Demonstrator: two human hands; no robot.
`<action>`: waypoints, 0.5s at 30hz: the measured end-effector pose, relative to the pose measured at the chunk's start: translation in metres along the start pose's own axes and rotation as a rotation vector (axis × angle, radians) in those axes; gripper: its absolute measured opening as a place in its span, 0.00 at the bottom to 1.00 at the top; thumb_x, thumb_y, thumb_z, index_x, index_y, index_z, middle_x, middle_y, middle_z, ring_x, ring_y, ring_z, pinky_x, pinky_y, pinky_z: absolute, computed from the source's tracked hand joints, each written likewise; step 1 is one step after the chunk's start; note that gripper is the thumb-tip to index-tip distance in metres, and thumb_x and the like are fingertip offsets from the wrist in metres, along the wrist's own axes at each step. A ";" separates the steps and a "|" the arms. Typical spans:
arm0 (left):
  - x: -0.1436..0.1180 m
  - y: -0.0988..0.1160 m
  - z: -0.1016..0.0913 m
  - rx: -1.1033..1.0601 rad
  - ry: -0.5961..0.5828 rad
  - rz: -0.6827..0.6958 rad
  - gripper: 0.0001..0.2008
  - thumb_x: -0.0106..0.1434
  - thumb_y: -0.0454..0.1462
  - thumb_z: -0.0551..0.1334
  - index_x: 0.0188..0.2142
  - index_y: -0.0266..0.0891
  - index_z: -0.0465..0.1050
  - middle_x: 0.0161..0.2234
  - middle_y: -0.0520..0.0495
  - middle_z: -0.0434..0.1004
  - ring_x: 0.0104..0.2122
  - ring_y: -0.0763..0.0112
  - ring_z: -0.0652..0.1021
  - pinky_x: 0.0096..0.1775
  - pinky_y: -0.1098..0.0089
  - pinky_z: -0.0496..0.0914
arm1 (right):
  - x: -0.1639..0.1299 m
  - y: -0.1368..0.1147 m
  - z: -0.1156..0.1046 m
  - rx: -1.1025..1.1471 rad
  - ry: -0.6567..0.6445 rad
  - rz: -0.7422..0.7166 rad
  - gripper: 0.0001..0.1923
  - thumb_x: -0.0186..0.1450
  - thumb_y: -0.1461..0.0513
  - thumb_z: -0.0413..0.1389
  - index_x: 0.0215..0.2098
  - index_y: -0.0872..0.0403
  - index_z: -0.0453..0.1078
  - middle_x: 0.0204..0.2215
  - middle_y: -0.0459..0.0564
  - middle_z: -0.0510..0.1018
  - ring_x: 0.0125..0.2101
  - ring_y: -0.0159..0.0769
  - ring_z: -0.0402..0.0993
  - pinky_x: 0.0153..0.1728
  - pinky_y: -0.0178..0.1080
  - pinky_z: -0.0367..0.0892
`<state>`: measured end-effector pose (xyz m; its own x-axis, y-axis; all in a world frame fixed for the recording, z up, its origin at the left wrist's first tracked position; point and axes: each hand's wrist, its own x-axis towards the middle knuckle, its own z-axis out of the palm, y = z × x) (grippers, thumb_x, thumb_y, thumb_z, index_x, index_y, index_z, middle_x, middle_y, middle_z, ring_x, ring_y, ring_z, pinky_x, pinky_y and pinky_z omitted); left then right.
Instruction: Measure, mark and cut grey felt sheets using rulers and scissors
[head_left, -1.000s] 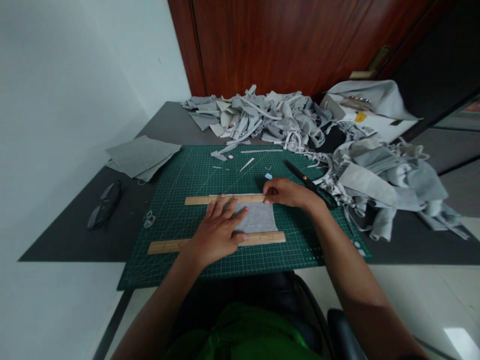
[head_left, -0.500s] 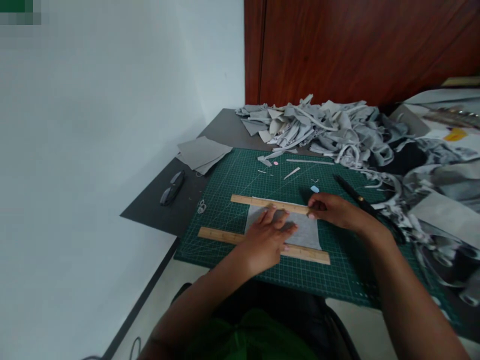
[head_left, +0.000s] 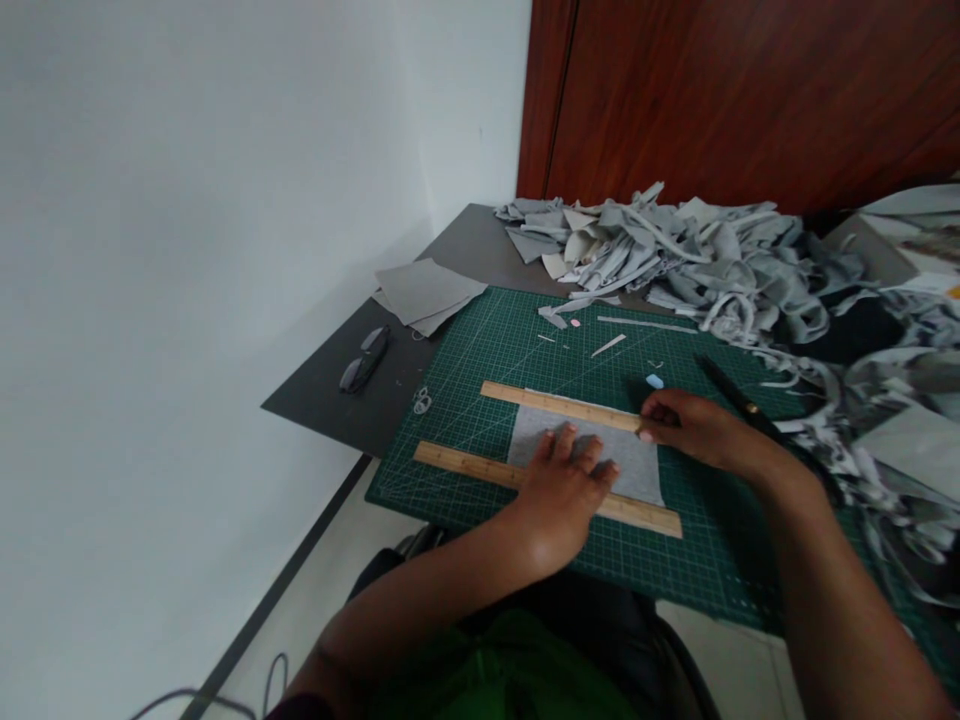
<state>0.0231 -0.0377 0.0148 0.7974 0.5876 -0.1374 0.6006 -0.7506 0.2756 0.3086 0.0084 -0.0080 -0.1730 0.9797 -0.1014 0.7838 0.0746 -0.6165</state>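
Observation:
A grey fabric square (head_left: 637,464) lies on a green cutting mat (head_left: 480,370) between two wooden rulers. My left hand (head_left: 564,485) rests flat on the fabric, fingers spread, its heel over the near ruler (head_left: 457,463). My right hand (head_left: 694,428) pinches the right end of the far ruler (head_left: 559,404), fingertips closed; whether it also holds a small marker I cannot tell. A small blue piece (head_left: 655,381) lies just beyond that hand.
Black scissors (head_left: 739,398) lie on the mat to the right. A big heap of grey fabric scraps (head_left: 675,255) covers the back and right. Stacked grey squares (head_left: 427,292) and dark glasses (head_left: 365,357) sit at left near the white wall.
The view has swung left, showing more wall. My left hand has slid slightly toward me on the fabric. My right hand stays at the far ruler's right end.

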 end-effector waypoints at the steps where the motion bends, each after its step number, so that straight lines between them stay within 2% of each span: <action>1: 0.000 0.000 -0.001 0.002 -0.004 0.002 0.33 0.65 0.31 0.61 0.69 0.41 0.63 0.73 0.42 0.56 0.72 0.38 0.54 0.69 0.40 0.53 | 0.000 0.000 0.000 -0.010 -0.003 -0.011 0.11 0.61 0.51 0.62 0.33 0.49 0.74 0.28 0.47 0.76 0.29 0.39 0.71 0.29 0.39 0.65; 7: -0.002 0.001 -0.001 0.028 0.002 -0.010 0.34 0.64 0.35 0.63 0.69 0.43 0.63 0.73 0.42 0.57 0.72 0.38 0.54 0.68 0.37 0.52 | -0.001 0.005 -0.001 0.027 -0.020 -0.017 0.11 0.62 0.52 0.61 0.36 0.49 0.73 0.27 0.45 0.76 0.28 0.38 0.70 0.28 0.37 0.64; 10: 0.000 0.004 0.001 0.032 0.020 -0.015 0.30 0.67 0.37 0.60 0.69 0.41 0.64 0.72 0.40 0.58 0.71 0.35 0.55 0.67 0.35 0.52 | -0.001 0.004 -0.001 0.040 -0.047 -0.035 0.12 0.63 0.51 0.61 0.34 0.50 0.72 0.26 0.44 0.73 0.27 0.37 0.68 0.27 0.37 0.62; 13: 0.005 0.005 0.001 0.069 0.085 -0.003 0.23 0.73 0.41 0.55 0.65 0.39 0.69 0.68 0.36 0.64 0.68 0.35 0.61 0.63 0.36 0.59 | 0.000 0.003 -0.001 0.029 -0.028 -0.043 0.12 0.62 0.51 0.61 0.33 0.50 0.72 0.26 0.44 0.73 0.27 0.37 0.68 0.27 0.37 0.62; 15: 0.010 0.004 0.002 0.107 0.149 -0.002 0.22 0.75 0.43 0.53 0.61 0.36 0.72 0.64 0.34 0.69 0.64 0.39 0.66 0.59 0.41 0.65 | 0.001 0.002 -0.001 0.003 0.010 -0.054 0.10 0.61 0.52 0.61 0.32 0.50 0.71 0.28 0.45 0.73 0.28 0.38 0.69 0.29 0.38 0.64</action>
<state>0.0335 -0.0350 0.0128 0.7833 0.6215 0.0069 0.6114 -0.7724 0.1720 0.3108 0.0101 -0.0089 -0.2094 0.9760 -0.0602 0.7717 0.1272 -0.6231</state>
